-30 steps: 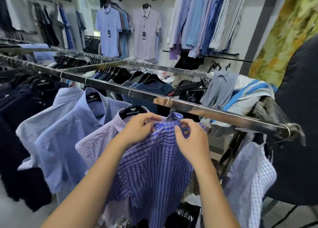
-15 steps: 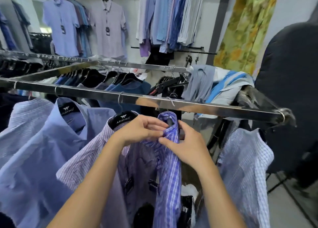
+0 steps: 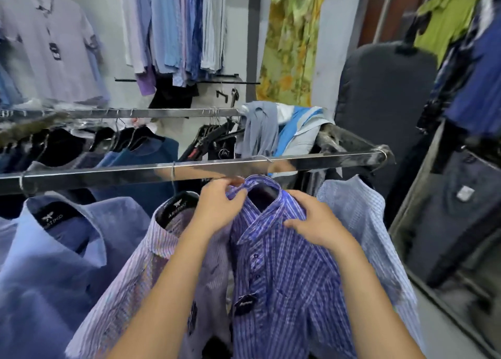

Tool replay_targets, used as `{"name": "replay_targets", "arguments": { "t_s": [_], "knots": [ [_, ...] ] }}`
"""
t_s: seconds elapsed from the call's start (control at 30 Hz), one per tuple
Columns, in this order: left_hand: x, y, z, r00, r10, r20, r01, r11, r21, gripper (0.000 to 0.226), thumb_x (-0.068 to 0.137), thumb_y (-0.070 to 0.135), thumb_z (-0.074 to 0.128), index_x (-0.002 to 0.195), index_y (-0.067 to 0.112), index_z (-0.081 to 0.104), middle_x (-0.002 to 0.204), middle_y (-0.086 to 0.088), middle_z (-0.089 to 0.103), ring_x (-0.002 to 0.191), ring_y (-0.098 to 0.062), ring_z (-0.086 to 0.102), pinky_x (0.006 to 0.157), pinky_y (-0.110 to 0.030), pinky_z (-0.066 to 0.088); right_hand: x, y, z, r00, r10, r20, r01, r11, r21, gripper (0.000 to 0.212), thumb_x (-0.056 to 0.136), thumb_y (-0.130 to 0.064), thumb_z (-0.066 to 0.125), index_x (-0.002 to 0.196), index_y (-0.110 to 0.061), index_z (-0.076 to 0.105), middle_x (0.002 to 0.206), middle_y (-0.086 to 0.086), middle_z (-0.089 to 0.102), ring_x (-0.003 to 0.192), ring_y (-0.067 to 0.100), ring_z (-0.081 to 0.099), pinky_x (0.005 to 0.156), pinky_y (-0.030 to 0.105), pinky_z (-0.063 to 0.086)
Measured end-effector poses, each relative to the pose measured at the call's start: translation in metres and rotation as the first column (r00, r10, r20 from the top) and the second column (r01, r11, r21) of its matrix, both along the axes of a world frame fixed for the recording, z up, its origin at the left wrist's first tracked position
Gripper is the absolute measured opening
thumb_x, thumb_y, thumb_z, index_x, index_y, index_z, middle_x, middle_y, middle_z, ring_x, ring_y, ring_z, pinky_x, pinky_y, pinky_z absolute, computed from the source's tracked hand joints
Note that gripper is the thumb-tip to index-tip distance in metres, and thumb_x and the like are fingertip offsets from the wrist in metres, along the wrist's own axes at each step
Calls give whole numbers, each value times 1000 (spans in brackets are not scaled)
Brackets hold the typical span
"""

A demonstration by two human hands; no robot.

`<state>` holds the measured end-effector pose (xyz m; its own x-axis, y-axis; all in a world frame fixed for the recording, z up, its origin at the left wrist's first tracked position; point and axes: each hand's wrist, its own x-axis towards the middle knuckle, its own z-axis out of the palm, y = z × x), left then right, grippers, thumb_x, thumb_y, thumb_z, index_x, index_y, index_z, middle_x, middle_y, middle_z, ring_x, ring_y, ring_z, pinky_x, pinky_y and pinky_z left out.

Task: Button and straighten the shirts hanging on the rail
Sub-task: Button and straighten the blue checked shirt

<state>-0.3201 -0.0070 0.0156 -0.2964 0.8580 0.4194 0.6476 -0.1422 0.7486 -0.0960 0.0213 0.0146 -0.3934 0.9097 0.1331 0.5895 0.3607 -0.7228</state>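
Hanging just below the chrome rail (image 3: 108,173), blue checked shirt (image 3: 284,277), left hand (image 3: 219,207) pinching its collar (image 3: 267,181), right hand (image 3: 311,223) curled over the collar's other side.

Neighbouring shirts (image 3: 130,253) (both sides) crowd rail (image 3: 108,173).

Head view, downward, close to rail (image 3: 108,175)
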Motion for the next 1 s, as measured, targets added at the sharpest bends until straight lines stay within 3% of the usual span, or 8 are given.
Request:
{"name": "replay_targets", "arguments": {
  "t_s": [0.13, 0.3, 0.47, 0.57, 0.67, 0.77, 0.9, 1.0],
  "knots": [
    [13, 18, 5, 997, -62, 35, 64, 995, -81, 24, 94, 31, 61, 112, 20, 74, 109, 0, 75, 107, -18, 65, 101, -33, 48, 9, 0, 9, 997, -33, 76, 30, 999, 37, 54, 91, -6, 68, 131, -40, 56, 112, -15, 69, 99, 8, 67, 69, 16, 46],
    [24, 38, 10, 993, -53, 108, 76, 974, -214, 22, 90, 32, 66, 106, 21, 75, 94, -2, 76, 96, -20, 70, 94, -30, 53, 21, 2, 11, 991, -75, 108, 70, 996, 48, 57, 94, -1, 57, 127, -49, 56, 102, -7, 71, 57, 15, 59, 51, 33, 50],
    [29, 41, 11, 998, -42, 52, 54, 970, -237, 18, 94, 34, 63, 104, 23, 72, 93, 6, 71, 88, -10, 64, 83, -17, 44, 30, 7, 20, 988, -75, 138, 68, 996, 55, 61, 93, 1, 54, 126, -51, 57, 106, -9, 71, 82, 25, 72, 70, 41, 60],
    [28, 45, 10, 984, -11, 181, 58, 963, -262, 13, 93, 21, 64, 97, 13, 74, 94, 3, 72, 87, -11, 66, 90, -22, 51, 28, 6, 19, 984, -113, 138, 102, 991, 82, 60, 89, 2, 54, 126, -44, 58, 107, -11, 68, 73, 8, 64, 61, 26, 51],
    [26, 47, 6, 875, -1, 485, 167, 940, -299, 8, 91, 12, 67, 91, 11, 75, 102, -7, 74, 93, -18, 70, 72, -27, 61, 17, -5, 14, 953, -298, 50, 264, 904, 337, 50, 81, -2, 62, 123, -28, 62, 109, -6, 58, 106, 18, 54, 86, 31, 46],
    [29, 42, 1, 677, 8, 736, 282, 921, -269, 12, 94, 5, 64, 98, 8, 75, 106, -10, 74, 98, -17, 68, 70, -24, 57, -5, -23, 7, 920, -346, -186, 393, 814, 428, 17, 81, -22, 69, 96, -23, 61, 84, -10, 57, 81, 12, 55, 68, 26, 40],
    [35, 39, -11, 564, -24, 825, 355, 909, -216, 20, 94, 6, 65, 113, 4, 69, 106, -12, 73, 94, -18, 65, 84, -28, 54, -19, -28, -6, 890, -405, -210, 456, 803, 383, 32, 80, -48, 76, 82, -23, 56, 65, -8, 57, 63, 8, 56, 55, 14, 32],
    [35, 36, -20, 619, -38, 785, 338, 915, -222, 21, 96, 16, 64, 115, 8, 66, 97, -9, 69, 82, -15, 62, 70, -24, 57, -15, -22, -5, 870, -449, -201, 492, 799, 345, 28, 80, -41, 77, 80, -22, 57, 62, -9, 58, 62, 6, 57, 57, 20, 37]
  ]
}}
